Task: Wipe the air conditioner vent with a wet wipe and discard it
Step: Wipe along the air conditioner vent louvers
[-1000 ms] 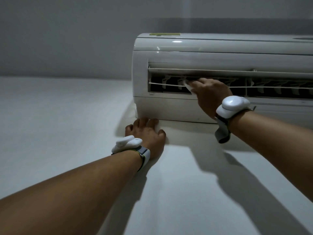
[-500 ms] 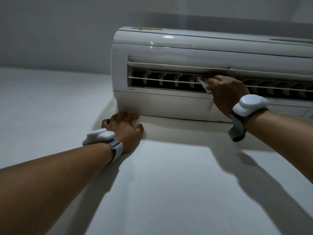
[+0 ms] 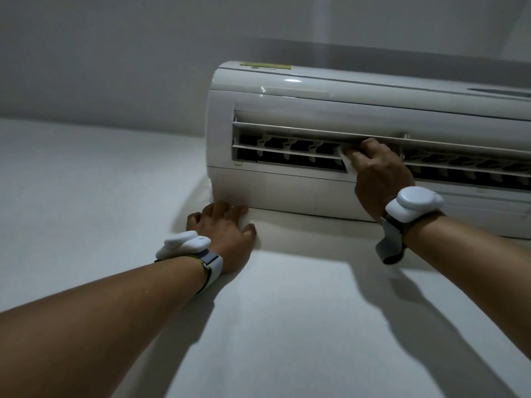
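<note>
A white air conditioner (image 3: 287,191) hangs on the wall, its vent (image 3: 287,152) open with thin louvers over a dark slot. My right hand (image 3: 379,173) presses a white wet wipe (image 3: 347,163) against the vent's louver, about a third of the way in from its left end. Most of the wipe is hidden under my fingers. My left hand (image 3: 227,231) lies flat on the wall just below the unit's lower left corner, fingers spread, holding nothing.
The white wall (image 3: 86,196) stretches below and left of the unit. The ceiling (image 3: 115,53) meets it above. Both wrists carry white band devices. The unit's right part runs out of frame.
My right hand has slid the wipe rightward along the louver. The left hand stays planted on the wall. The view has shifted a little.
</note>
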Tool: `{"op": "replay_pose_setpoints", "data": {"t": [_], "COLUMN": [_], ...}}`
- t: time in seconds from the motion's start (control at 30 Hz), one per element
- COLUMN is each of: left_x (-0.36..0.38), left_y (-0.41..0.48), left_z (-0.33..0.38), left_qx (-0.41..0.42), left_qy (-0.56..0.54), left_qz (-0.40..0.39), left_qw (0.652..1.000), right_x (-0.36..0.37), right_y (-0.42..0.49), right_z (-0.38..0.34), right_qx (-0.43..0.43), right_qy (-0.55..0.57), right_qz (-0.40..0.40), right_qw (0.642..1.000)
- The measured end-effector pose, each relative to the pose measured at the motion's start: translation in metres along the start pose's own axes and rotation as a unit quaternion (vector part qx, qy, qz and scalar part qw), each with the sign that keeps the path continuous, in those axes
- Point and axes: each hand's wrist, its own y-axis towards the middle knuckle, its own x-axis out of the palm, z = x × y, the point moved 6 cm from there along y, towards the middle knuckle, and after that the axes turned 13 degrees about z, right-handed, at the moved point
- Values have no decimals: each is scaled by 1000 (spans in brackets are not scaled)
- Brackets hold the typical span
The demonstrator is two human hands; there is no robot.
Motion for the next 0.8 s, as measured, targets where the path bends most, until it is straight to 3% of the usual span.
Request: {"op": "replay_pose_setpoints", "data": {"t": [0.4,0.8], "left_x": [4,3], "left_y": [4,3], "left_z": [-11,-12], "left_qx": [21,30], "left_qy": [-26,-38], "left_qz": [4,45], "left_qw": [999,998], "right_x": [26,35], "right_y": [24,57], "right_z": [-88,-164], "right_qx": [7,-57], "right_qy": [42,27], "right_qz": [-15,-51], "right_qw": [999,997]}}
